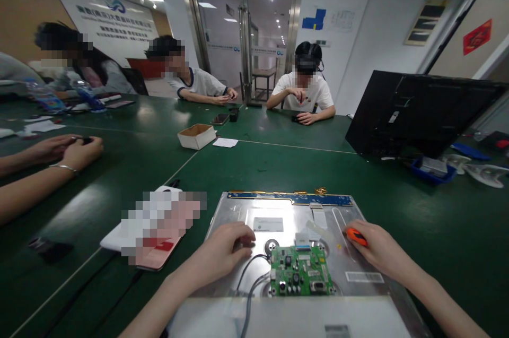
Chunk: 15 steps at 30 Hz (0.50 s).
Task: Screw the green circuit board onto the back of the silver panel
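A silver metal panel point(258, 216) lies on the green table in front of me, with a green circuit board point(302, 270) on it and a blue strip board point(254, 198) along its far edge. Black and grey cables run from the left side of the green board. Over the panel's left part, my left hand point(229, 245) is curled with fingers and thumb apart, holding nothing visible. At the right side, my right hand point(371, 245) is closed around an orange-handled tool point(357, 237); its tip cannot be made out.
Phones point(170, 242) lie left of the panel, near a dark object point(50, 248). A small box point(196, 136) and paper point(225, 143) are farther off. A black monitor point(413, 115) and blue tray point(433, 171) are at right. Other people sit around the green table point(274, 168).
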### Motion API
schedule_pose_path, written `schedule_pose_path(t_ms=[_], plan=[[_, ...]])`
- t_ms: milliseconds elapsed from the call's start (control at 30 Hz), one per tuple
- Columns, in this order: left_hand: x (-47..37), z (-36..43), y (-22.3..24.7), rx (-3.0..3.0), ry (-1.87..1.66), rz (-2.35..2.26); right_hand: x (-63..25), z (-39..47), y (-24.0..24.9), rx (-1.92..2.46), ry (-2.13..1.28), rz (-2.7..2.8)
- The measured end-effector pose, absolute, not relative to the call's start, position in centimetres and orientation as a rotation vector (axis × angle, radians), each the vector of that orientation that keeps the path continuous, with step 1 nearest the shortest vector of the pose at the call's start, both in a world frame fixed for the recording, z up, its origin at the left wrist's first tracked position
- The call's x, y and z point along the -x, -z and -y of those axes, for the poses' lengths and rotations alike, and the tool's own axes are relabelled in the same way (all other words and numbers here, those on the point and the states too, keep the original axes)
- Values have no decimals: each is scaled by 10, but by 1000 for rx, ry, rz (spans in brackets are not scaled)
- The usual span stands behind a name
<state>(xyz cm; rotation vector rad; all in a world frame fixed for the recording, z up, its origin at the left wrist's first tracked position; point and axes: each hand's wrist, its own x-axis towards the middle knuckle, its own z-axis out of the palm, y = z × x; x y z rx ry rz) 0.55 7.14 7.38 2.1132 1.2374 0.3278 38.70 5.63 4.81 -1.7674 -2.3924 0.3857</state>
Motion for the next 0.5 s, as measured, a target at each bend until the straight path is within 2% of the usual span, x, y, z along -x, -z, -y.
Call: schedule_pose_path(t_ms=[333, 500], plan=[[-11, -69, -74, -2151, -376, -1208, -411, -53, -28, 1567, -231, 2312], [-10, -70, -75, -2133, -373, -1176, -412, -55, -25, 1578, -289, 2291]])
